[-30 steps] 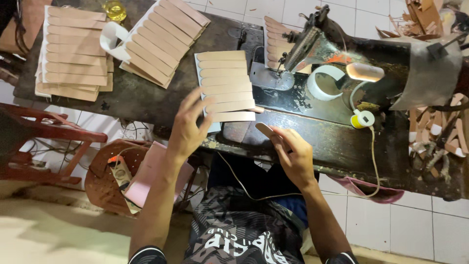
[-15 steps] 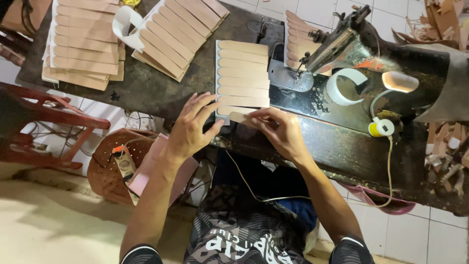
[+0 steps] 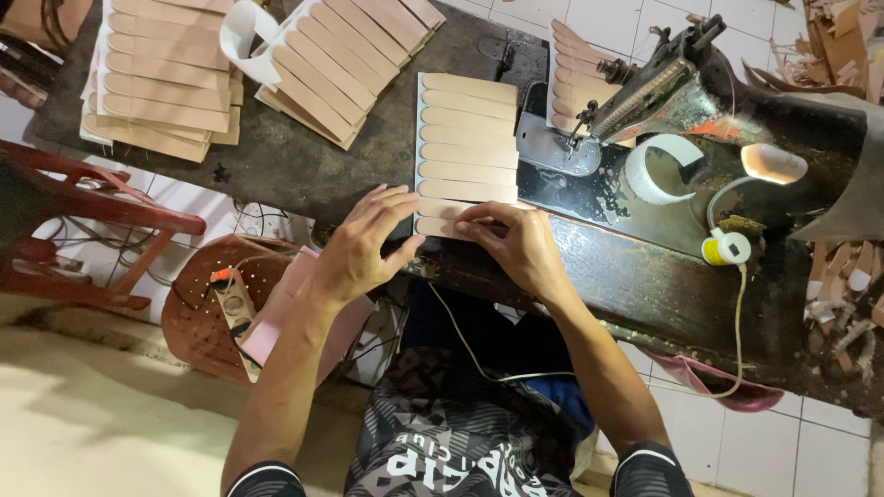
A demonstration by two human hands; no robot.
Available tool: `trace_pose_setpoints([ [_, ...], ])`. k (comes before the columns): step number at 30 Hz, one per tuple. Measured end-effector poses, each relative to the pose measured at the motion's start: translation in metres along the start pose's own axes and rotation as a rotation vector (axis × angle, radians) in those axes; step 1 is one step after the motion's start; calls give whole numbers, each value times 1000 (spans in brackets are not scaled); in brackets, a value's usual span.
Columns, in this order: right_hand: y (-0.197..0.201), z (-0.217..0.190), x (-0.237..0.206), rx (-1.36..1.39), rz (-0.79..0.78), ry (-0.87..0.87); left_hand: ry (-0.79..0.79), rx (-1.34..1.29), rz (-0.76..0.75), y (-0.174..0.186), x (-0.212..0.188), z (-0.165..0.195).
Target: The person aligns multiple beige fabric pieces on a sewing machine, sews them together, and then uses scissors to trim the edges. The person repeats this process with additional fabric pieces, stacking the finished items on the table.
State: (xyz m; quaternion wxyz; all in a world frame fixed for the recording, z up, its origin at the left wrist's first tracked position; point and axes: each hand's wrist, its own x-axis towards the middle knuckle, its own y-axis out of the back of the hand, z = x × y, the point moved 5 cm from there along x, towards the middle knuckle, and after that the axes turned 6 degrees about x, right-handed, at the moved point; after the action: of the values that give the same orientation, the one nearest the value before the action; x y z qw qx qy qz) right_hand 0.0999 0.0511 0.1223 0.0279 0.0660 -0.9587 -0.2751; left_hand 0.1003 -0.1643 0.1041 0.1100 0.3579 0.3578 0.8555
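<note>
- So, the right hand (image 3: 516,241) has its fingers (image 3: 479,217) curled and bunched together, tips pressing down on the nearest strip (image 3: 440,226) at the bottom of the fanned row of strips (image 3: 468,147). Looks like a pinch on that strip's edge, though I can't tell how tight.
- Left hand (image 3: 361,247) is loose, fingers spread a bit apart and fairly straight, tips resting at the left end of that same strip, right on the front edge of the worktop (image 3: 304,166).
- That strip sits between both sets of fingertips, partly tucked under the next one up; the row overlaps like shingles, running away from the person.
- Strips are tan, flat, thin, matte like leather or card, each with one rounded end.
- Two more fanned stacks of strips (image 3: 161,87) lie farther left on the worktop, with a white loop of tape (image 3: 241,37) between them.
- Worktop is dark, scuffed, grimy.
- Just right of the row stands a black sewing machine (image 3: 663,87), with a white tape ring (image 3: 658,170) and a small lamp (image 3: 773,164) beside it.
- Below left: a brown perforated basket (image 3: 198,304) and a red stool (image 3: 101,216).
</note>
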Motion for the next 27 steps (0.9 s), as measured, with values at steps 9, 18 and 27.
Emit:
trace_pose_setpoints([
  [9, -1, 0, 7, 23, -7, -11, -6, -13, -12, 4, 2, 3],
  [18, 0, -2, 10, 16, -23, -42, 32, -28, 46, 4, 5, 4],
  [27, 2, -1, 13, -18, -45, -59, 52, -29, 105, 4, 7, 5],
])
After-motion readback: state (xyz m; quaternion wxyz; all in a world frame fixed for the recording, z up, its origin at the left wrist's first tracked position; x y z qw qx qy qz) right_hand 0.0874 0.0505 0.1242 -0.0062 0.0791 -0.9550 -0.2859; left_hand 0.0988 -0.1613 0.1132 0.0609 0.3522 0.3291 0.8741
